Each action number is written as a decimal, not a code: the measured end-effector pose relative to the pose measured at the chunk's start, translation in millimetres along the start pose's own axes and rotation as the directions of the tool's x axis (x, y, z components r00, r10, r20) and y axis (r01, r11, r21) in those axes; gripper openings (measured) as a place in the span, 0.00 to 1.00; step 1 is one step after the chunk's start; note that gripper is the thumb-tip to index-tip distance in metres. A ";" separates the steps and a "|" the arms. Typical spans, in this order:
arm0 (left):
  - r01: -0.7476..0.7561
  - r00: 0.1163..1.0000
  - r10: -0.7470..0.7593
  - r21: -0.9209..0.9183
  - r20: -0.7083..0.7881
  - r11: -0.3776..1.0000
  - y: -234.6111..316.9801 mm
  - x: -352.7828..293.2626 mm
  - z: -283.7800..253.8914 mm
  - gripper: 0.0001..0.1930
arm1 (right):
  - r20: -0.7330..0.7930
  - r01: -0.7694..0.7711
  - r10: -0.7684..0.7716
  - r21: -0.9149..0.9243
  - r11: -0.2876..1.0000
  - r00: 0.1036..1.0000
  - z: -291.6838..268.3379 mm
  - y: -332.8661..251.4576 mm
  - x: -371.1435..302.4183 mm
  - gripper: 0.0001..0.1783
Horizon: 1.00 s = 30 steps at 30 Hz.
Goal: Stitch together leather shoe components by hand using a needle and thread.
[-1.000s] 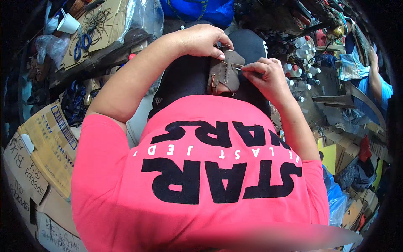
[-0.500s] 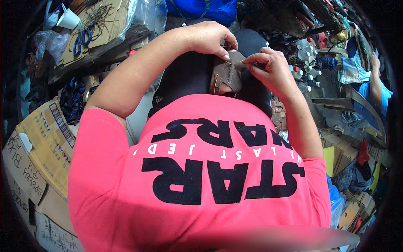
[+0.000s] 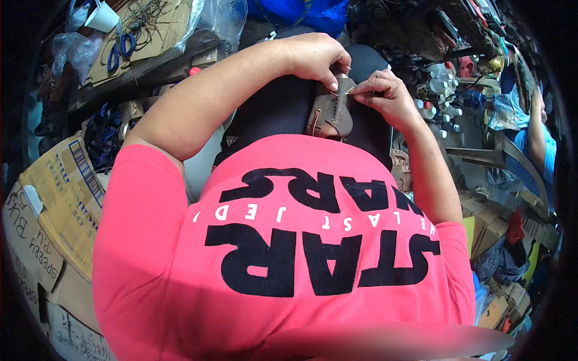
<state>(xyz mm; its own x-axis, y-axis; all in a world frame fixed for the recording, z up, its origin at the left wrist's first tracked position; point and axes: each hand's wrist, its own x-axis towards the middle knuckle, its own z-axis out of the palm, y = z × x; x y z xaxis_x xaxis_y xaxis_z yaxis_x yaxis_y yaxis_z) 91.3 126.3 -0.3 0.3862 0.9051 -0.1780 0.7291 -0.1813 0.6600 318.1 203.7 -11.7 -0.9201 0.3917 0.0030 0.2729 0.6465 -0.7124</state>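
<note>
A brown leather shoe [image 3: 331,115] is held between my knees, with a dark line of stitching along its top and a reddish-brown lace at its side. A thin pale thread [image 3: 344,93] runs across the shoe's far end between my hands. My left hand [image 3: 319,57] bends over that end from the left, thumb and fingers pinched on the thread. On the other side, my right hand [image 3: 388,96] pinches the thread close to the leather. Whether a needle is in either hand is too small to tell.
Blue-handled scissors [image 3: 122,51] and a white cup [image 3: 103,16] lie at the far left on cardboard. Several small bottles [image 3: 442,90] stand to the right. Cardboard boxes [image 3: 63,198] are stacked at the left. Another person's arm [image 3: 536,126] shows at the far right.
The pale thread now shows stretched across the shoe between my hands. Both hands have shifted slightly, and the whole view has moved a little.
</note>
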 end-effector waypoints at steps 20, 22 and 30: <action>0.045 0.754 -0.052 -0.028 -0.655 0.999 22.6 -78.1 35.2 0.13 | -0.041 -0.001 -0.004 -0.128 0.992 0.999 3.8 -15.2 -17.3 0.11; 0.064 0.772 0.056 0.165 -0.633 0.984 21.0 -73.8 38.8 0.09 | 0.000 0.022 -0.023 -0.162 0.987 1.000 2.2 -8.0 -12.6 0.13; 0.055 0.789 0.064 0.174 -0.612 0.983 17.5 -65.7 41.5 0.07 | 0.003 0.000 0.001 -0.147 0.989 1.000 3.8 -3.0 -7.0 0.13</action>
<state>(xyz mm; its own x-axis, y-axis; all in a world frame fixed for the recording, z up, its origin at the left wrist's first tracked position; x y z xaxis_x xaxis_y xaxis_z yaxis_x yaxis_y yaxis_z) 102.1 47.7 -7.2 0.0053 0.9375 0.3479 0.8364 -0.1949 0.5123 322.7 196.6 -12.3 -0.9209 0.3899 0.0003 0.3112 0.7355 -0.6018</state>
